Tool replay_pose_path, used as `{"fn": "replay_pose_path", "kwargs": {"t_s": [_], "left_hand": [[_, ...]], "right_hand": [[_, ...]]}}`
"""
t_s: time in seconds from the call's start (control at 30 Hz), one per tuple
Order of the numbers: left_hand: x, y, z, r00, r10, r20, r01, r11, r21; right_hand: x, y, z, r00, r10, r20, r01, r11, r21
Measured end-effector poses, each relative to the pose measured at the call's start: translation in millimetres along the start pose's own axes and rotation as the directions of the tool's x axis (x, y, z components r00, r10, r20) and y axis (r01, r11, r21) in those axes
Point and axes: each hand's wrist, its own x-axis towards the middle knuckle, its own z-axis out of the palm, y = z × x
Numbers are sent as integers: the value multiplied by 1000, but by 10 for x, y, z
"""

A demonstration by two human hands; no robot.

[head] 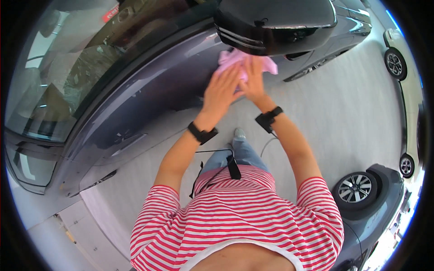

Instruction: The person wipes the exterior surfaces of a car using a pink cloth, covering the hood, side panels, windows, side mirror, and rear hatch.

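Observation:
A pink cloth [269, 65] lies against the dark car door [162, 84], just beneath the black side mirror [274, 20]. My left hand [220, 89] presses on the cloth's left part with its fingers stretched out. Beside it, my right hand [253, 79] rests on the middle of the cloth, its fingertips close under the mirror housing. The two hands nearly touch at the thumbs. Part of the cloth is hidden under the fingers and behind the mirror.
The car's side window [67, 78] shows plastic-wrapped seats inside. A door handle [130, 144] sits lower left. Behind me on the right stands a grey car [369, 216]; a pale car [412, 101] is farther off. A thin cable [266, 145] hangs near my legs above the grey floor [339, 111].

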Motion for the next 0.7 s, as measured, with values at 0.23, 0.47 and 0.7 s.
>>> {"fn": "replay_pose_path", "kwargs": {"t_s": [0.23,0.47,0.7], "left_hand": [[-1122,-205,-329,958,-268,100,257,960,113],[-1067,20,398,938,-344,-49,348,932,104],[-13,666,1336,946,-319,52,321,947,-24]], "right_hand": [[-53,-838,436,917,-299,263,301,953,34],[-84,-458,261,824,-421,380,446,895,25],[91,788,-711,756,-434,489,554,823,-127]]}}
